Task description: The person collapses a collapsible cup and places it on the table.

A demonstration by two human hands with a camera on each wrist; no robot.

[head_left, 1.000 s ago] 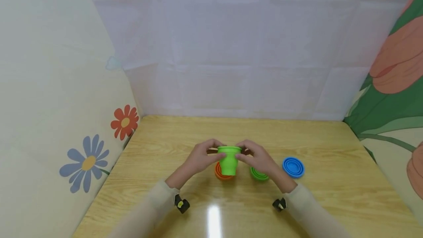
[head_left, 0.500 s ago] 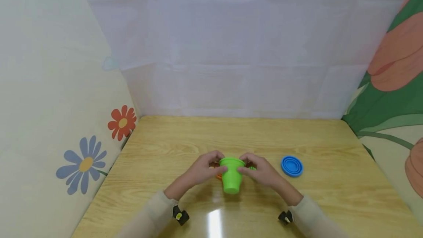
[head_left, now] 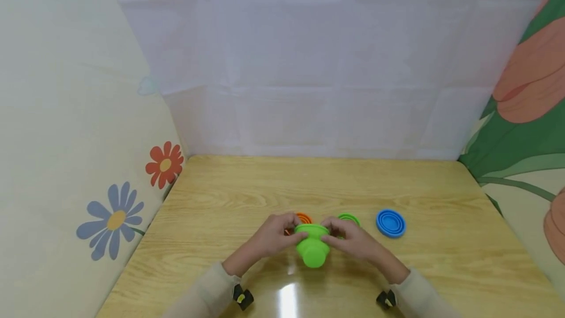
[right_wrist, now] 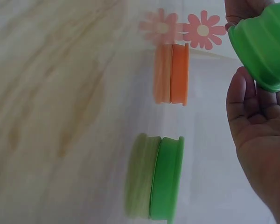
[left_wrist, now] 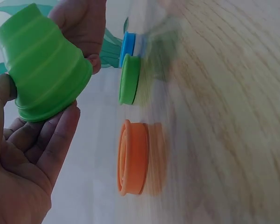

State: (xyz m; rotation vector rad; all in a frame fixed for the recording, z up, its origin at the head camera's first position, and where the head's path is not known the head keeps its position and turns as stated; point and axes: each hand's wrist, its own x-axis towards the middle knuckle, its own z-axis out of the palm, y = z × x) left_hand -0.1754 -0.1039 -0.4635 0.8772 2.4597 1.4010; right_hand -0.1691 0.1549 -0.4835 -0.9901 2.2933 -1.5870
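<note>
Between both hands, above the table, is a light green collapsible cup [head_left: 314, 254], stretched out to its ringed, tapering shape. Its base tilts toward me and its rim faces away. My left hand [head_left: 274, 235] pinches the rim's left side, thumb on the near wall and fingers behind. On the opposite side my right hand [head_left: 353, 239] holds the rim the same way. The left wrist view shows the stepped wall of the cup [left_wrist: 44, 65] with fingers under its rim. Just beyond the hands lie an orange collapsed cup [head_left: 304, 218] and a green collapsed cup [head_left: 348, 217], both partly hidden.
A blue collapsed cup [head_left: 391, 223] lies flat to the right of my right hand. The wooden table [head_left: 238, 180] meets a white cloth backdrop [head_left: 273, 63] at its far edge. Flower-printed cloths stand along the left and right sides.
The green cup has come lower and nearer to me, its base tipping up toward me. It looks shorter from the front now. Both hands have moved along with it, keeping hold of the rim.
</note>
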